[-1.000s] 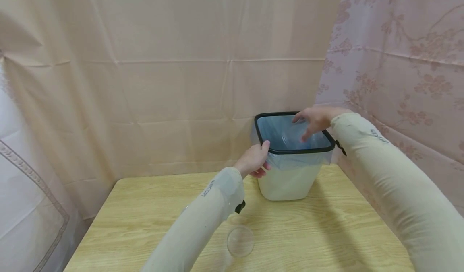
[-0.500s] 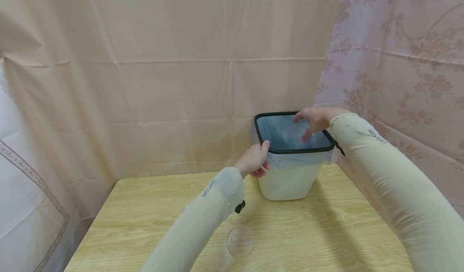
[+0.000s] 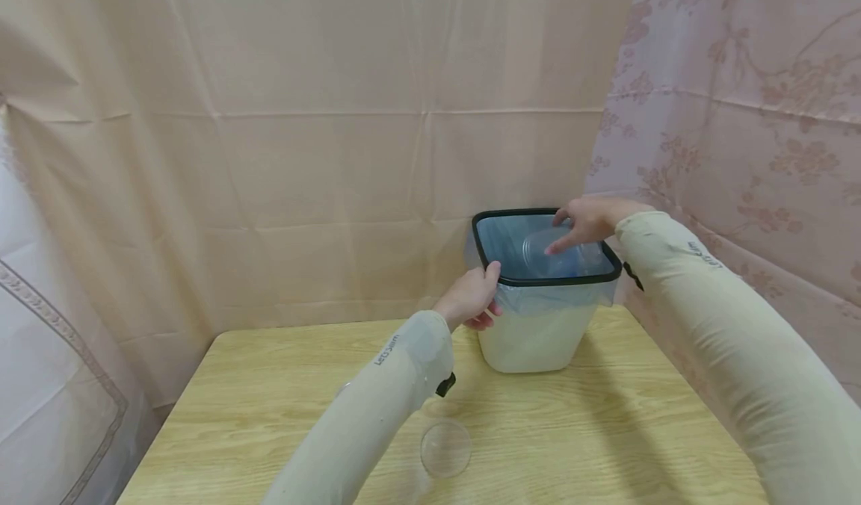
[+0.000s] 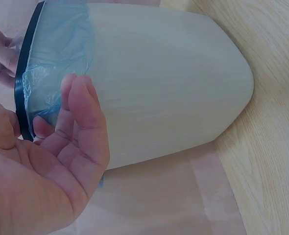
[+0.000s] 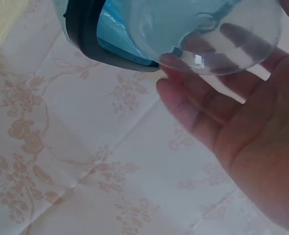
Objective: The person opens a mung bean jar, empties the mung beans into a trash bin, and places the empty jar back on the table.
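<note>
A cream-white trash can (image 3: 528, 341) with a black rim (image 3: 558, 282) stands at the table's back right. Inside it is a translucent blue trash bag (image 3: 503, 237), its edge folded down over the outside. My left hand (image 3: 468, 297) holds the can's front left corner, thumb at the rim and fingers curled beside the outer wall. My right hand (image 3: 587, 221) reaches over the right side of the opening. It grips a clear round plastic container (image 3: 536, 252); in the right wrist view the fingers show through the container's wall (image 5: 198, 34).
On the table (image 3: 269, 385) lies a clear round plastic piece (image 3: 446, 449) near the front middle. Another clear edge (image 3: 344, 388) peeks out behind the left sleeve. A beige curtain (image 3: 323, 191) hangs behind, a flowered curtain (image 3: 760, 154) at the right.
My right thumb and fingers have shifted and drawn closer together. The clear container, faint half a second ago, now shows plainly within the opening. My left hand has stayed in place.
</note>
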The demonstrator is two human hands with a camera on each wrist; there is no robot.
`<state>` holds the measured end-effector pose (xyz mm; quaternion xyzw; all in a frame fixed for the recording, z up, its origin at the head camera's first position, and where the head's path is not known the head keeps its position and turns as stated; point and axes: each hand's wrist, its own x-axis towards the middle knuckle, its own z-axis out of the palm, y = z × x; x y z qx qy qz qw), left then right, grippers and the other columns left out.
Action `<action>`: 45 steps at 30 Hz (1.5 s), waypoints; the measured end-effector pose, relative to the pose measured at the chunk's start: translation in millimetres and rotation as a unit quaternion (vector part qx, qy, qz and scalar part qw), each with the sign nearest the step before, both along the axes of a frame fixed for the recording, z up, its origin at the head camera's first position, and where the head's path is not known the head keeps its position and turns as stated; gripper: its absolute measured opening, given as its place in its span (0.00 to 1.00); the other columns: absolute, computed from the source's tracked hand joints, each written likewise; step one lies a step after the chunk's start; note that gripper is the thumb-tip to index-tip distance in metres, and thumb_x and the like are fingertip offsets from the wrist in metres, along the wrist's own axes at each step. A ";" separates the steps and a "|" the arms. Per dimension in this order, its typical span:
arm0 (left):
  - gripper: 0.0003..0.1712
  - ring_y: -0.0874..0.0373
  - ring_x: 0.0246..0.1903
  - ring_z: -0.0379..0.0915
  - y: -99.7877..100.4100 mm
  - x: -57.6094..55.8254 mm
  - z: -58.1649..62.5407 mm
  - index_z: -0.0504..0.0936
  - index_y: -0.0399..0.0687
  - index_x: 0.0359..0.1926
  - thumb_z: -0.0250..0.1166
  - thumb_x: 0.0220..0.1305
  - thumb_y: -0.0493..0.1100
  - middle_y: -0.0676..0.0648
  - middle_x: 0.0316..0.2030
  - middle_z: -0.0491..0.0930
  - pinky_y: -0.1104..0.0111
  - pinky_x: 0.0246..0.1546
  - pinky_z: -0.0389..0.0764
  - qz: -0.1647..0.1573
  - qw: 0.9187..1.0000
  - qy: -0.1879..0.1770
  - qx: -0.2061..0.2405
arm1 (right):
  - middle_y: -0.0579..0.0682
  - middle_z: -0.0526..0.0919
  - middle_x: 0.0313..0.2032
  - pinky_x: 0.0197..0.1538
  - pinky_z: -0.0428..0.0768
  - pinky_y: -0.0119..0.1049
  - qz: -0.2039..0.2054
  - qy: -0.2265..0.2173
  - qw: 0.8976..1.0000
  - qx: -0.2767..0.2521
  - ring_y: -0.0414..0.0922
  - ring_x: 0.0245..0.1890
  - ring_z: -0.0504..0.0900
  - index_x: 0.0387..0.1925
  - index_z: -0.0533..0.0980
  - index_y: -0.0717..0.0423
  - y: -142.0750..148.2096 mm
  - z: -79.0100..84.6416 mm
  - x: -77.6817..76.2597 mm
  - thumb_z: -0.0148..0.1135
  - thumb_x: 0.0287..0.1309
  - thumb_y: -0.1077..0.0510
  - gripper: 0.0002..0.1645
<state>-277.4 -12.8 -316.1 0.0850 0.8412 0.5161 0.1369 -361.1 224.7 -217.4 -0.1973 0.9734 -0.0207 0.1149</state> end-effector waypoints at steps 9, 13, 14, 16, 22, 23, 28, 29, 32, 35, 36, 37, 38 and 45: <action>0.28 0.49 0.21 0.76 -0.6 0.6 -0.1 0.73 0.44 0.44 0.40 0.80 0.63 0.42 0.29 0.81 0.64 0.26 0.83 0.000 1.000 -0.002 0.003 | 0.71 0.64 0.70 0.65 0.66 0.65 0.050 -0.040 0.998 -0.024 0.69 0.69 0.63 0.71 0.65 0.64 -2.5 0.5 3.1 0.82 0.46 0.59 0.52; 0.30 0.49 0.22 0.77 -0.8 1.4 0.3 0.72 0.42 0.40 0.40 0.80 0.63 0.42 0.30 0.82 0.64 0.26 0.83 -0.002 1.000 -0.001 0.005 | 0.71 0.64 0.70 0.64 0.67 0.66 0.030 -0.041 0.998 -0.032 0.68 0.68 0.63 0.71 0.65 0.64 -5.6 -0.5 4.0 0.79 0.52 0.53 0.50; 0.30 0.48 0.22 0.77 -0.9 1.6 0.4 0.71 0.42 0.39 0.40 0.80 0.63 0.42 0.30 0.82 0.64 0.26 0.83 -0.002 1.000 -0.001 0.005 | 0.72 0.63 0.69 0.64 0.67 0.66 0.022 -0.041 0.998 -0.035 0.69 0.68 0.64 0.71 0.64 0.64 -6.2 -0.8 4.0 0.78 0.54 0.50 0.49; 0.29 0.48 0.22 0.77 -0.7 2.2 0.6 0.72 0.43 0.40 0.40 0.80 0.63 0.42 0.30 0.82 0.64 0.27 0.83 -0.001 1.000 -0.002 0.005 | 0.72 0.63 0.69 0.63 0.68 0.66 0.006 -0.036 0.999 -0.036 0.69 0.67 0.65 0.71 0.64 0.65 -7.1 -0.9 4.5 0.75 0.57 0.45 0.50; 0.28 0.48 0.22 0.77 0.5 3.2 0.6 0.72 0.44 0.45 0.40 0.80 0.63 0.42 0.30 0.82 0.63 0.28 0.83 0.001 1.000 -0.003 0.006 | 0.73 0.64 0.69 0.62 0.68 0.68 -0.034 0.002 0.999 -0.002 0.69 0.66 0.66 0.71 0.63 0.67 -5.5 1.8 5.3 0.66 0.61 0.35 0.51; 0.28 0.48 0.22 0.77 0.7 3.2 0.4 0.72 0.43 0.45 0.40 0.80 0.63 0.42 0.30 0.82 0.63 0.28 0.83 0.001 1.000 -0.003 0.005 | 0.73 0.65 0.68 0.62 0.67 0.68 -0.041 0.008 0.999 0.005 0.70 0.66 0.66 0.71 0.63 0.67 -5.0 2.3 5.2 0.64 0.62 0.34 0.52; 0.27 0.48 0.22 0.77 1.0 2.4 -0.4 0.72 0.45 0.50 0.41 0.80 0.63 0.42 0.30 0.81 0.62 0.28 0.84 0.005 1.000 -0.004 0.006 | 0.76 0.64 0.68 0.62 0.67 0.68 -0.060 0.020 0.998 0.014 0.71 0.65 0.67 0.71 0.62 0.70 -3.4 5.7 5.2 0.57 0.65 0.29 0.54; 0.27 0.48 0.22 0.77 1.0 2.1 -0.5 0.72 0.45 0.50 0.41 0.80 0.63 0.42 0.30 0.81 0.62 0.28 0.84 0.005 1.000 -0.005 0.007 | 0.76 0.65 0.67 0.62 0.68 0.68 -0.061 0.020 0.998 0.012 0.72 0.65 0.67 0.71 0.62 0.70 -3.1 6.2 5.0 0.56 0.64 0.28 0.55; 0.27 0.48 0.22 0.77 0.8 1.5 -0.9 0.72 0.46 0.51 0.41 0.80 0.63 0.43 0.30 0.81 0.62 0.29 0.84 0.005 1.000 -0.007 0.008 | 0.75 0.66 0.66 0.61 0.70 0.67 -0.044 0.021 0.999 0.003 0.70 0.63 0.70 0.70 0.63 0.69 -2.3 6.9 3.5 0.59 0.63 0.29 0.54; 0.27 0.48 0.22 0.77 1.2 0.9 -1.2 0.72 0.46 0.50 0.41 0.80 0.63 0.43 0.29 0.81 0.62 0.29 0.83 0.006 1.000 -0.007 0.007 | 0.73 0.68 0.66 0.61 0.70 0.66 -0.003 0.022 1.000 -0.017 0.68 0.63 0.70 0.70 0.65 0.67 -2.9 7.1 2.5 0.67 0.60 0.34 0.52; 0.27 0.48 0.22 0.77 1.3 0.6 -1.3 0.72 0.46 0.50 0.40 0.80 0.63 0.43 0.29 0.81 0.62 0.28 0.83 0.007 1.000 -0.006 0.006 | 0.72 0.68 0.66 0.62 0.70 0.66 0.012 0.019 0.999 -0.025 0.68 0.64 0.70 0.70 0.66 0.66 -3.4 7.1 1.9 0.70 0.59 0.37 0.50; 0.27 0.48 0.22 0.77 1.4 0.2 -1.6 0.72 0.46 0.50 0.41 0.80 0.63 0.43 0.29 0.81 0.63 0.28 0.83 0.007 1.000 -0.007 0.006 | 0.72 0.68 0.67 0.62 0.70 0.65 0.026 0.018 0.999 -0.032 0.67 0.64 0.70 0.69 0.66 0.66 -4.1 6.9 1.0 0.73 0.58 0.40 0.49; 0.27 0.48 0.22 0.77 1.4 -0.1 -1.7 0.72 0.46 0.51 0.41 0.80 0.63 0.43 0.29 0.81 0.63 0.28 0.83 0.008 1.000 -0.007 0.005 | 0.71 0.68 0.67 0.63 0.69 0.65 0.038 0.016 0.998 -0.038 0.67 0.65 0.69 0.69 0.67 0.65 -4.9 7.0 0.7 0.75 0.57 0.43 0.49; 0.28 0.48 0.22 0.76 0.6 -1.1 -1.4 0.71 0.45 0.53 0.41 0.80 0.63 0.43 0.29 0.81 0.62 0.28 0.84 0.008 1.000 -0.010 0.004 | 0.70 0.68 0.68 0.64 0.68 0.65 0.066 0.025 0.997 -0.033 0.67 0.67 0.67 0.69 0.66 0.65 -11.0 9.1 2.7 0.78 0.53 0.51 0.48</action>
